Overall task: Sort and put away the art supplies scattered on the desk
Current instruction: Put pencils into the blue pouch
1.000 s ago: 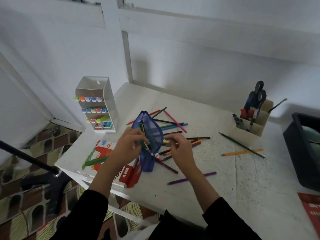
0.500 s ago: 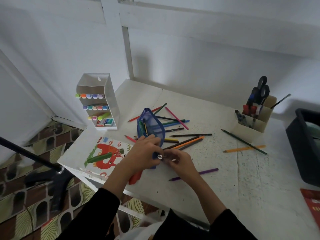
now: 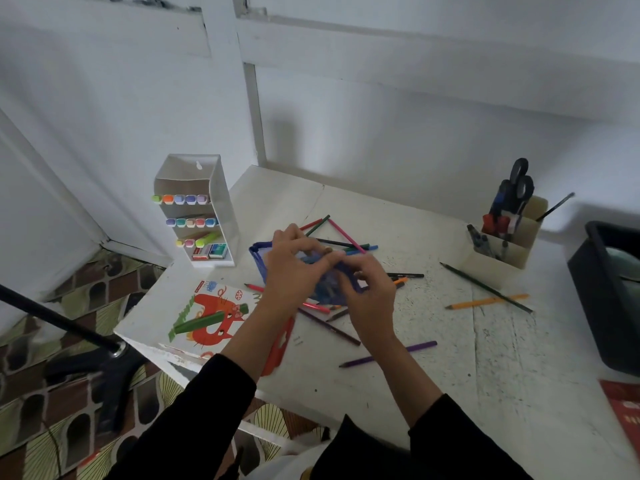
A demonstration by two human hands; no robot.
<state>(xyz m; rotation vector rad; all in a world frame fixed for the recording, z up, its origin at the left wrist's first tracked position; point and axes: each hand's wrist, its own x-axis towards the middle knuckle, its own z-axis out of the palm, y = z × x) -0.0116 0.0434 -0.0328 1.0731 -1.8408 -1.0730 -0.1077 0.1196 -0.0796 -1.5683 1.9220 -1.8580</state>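
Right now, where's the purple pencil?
Head view: the purple pencil lies on the desk, partly hidden by the right forearm, nearer the person than the pencil pile.

Blue mesh pouch (image 3: 323, 293) at the desk's middle, pinched between left hand (image 3: 294, 268) and right hand (image 3: 370, 292), loose coloured pencils (image 3: 347, 236) fanned beneath and behind it, purple pencil (image 3: 388, 354) toward the near edge, orange pencil (image 3: 485, 301) crossed by dark green pencil (image 3: 481, 285) toward the right edge

You won't get much to read here, honestly. The colouring book (image 3: 207, 317) at the left corner of the desk (image 3: 450, 358) has green lettering down one side, but it's too blurry to read. The red booklet (image 3: 623, 410) at the right edge shows white letters, cut off. The labels on the little boxes (image 3: 209, 252) in the marker rack (image 3: 221, 188) are too small.
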